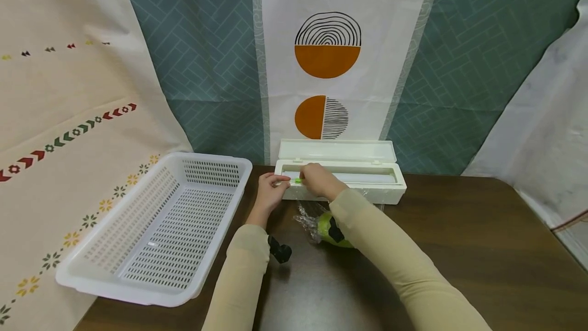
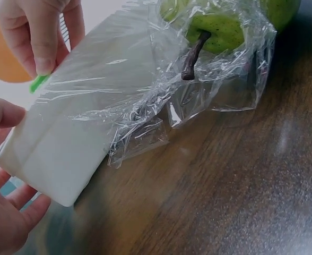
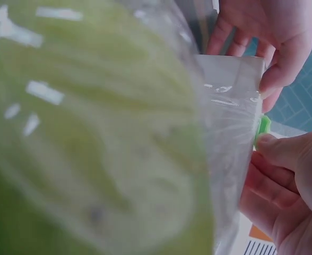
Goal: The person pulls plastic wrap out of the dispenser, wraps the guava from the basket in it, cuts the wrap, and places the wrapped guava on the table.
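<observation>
A white cling film dispenser box point(image 1: 386, 195) stands near the back of the table, its lid point(image 1: 337, 150) raised and a pale roll point(image 1: 363, 178) inside. My left hand point(image 1: 270, 191) holds the box's left end, thumb on the top edge and fingers around the end. With thumb and fingers my right hand point(image 1: 320, 180) pinches a small green slider cutter point(image 3: 263, 126) on the top edge, near the left end. Clear cling film point(image 2: 140, 106) hangs over the box front, leading to a green pear point(image 2: 219, 34) with a dark stem. Film covers the pear, which lies partly under my right forearm.
To the left is a white perforated plastic basket point(image 1: 184, 290), which has a small pale mark on its floor. The dark wooden table point(image 1: 459, 249) extends right and towards me. Patterned cloths point(image 1: 206, 40) hang behind and at both sides.
</observation>
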A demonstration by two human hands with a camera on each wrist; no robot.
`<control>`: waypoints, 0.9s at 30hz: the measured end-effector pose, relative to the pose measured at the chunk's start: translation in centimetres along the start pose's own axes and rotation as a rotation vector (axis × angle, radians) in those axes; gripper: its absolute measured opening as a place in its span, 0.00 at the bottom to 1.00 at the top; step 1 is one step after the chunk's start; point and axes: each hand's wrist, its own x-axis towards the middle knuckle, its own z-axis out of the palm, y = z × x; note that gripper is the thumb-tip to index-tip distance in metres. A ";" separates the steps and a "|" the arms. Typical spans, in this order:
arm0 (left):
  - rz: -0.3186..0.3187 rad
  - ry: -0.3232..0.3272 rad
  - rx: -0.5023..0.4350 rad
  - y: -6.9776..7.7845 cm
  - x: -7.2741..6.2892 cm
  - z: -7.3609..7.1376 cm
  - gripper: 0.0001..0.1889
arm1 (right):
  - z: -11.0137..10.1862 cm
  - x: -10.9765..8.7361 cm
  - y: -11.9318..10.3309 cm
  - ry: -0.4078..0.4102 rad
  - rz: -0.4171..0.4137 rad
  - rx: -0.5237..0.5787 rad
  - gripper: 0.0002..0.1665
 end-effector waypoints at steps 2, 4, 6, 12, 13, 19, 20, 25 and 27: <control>-0.004 0.004 -0.001 0.1 0.0 0.0 0.11 | -0.1 -0.1 0.0 -0.001 -0.003 0.015 0.15; -0.009 0.011 -0.004 0.2 -0.1 0.0 0.11 | -0.2 -0.1 0.1 -0.005 -0.002 0.025 0.15; -0.005 0.018 0.000 0.3 -0.2 0.1 0.12 | -0.4 -0.1 0.1 -0.007 0.003 0.026 0.16; 0.016 0.038 0.020 0.2 -0.2 0.4 0.13 | -1.1 -0.1 0.2 -0.017 0.021 0.047 0.16; 0.018 0.041 0.017 0.2 -0.2 0.4 0.13 | -1.1 -0.1 0.3 -0.016 0.019 0.050 0.15; 0.033 0.051 0.012 0.1 -0.3 0.5 0.12 | -0.9 0.0 0.3 -0.019 0.025 0.073 0.14; 0.032 0.051 0.006 0.1 -0.3 0.5 0.12 | -0.8 0.0 0.4 -0.020 0.031 0.076 0.14; 0.032 0.046 -0.029 0.1 -0.5 0.6 0.12 | -0.6 0.1 0.4 -0.006 0.029 0.051 0.13; 0.037 0.050 -0.035 0.1 -0.5 0.6 0.12 | -0.5 0.1 0.4 -0.002 0.022 0.036 0.13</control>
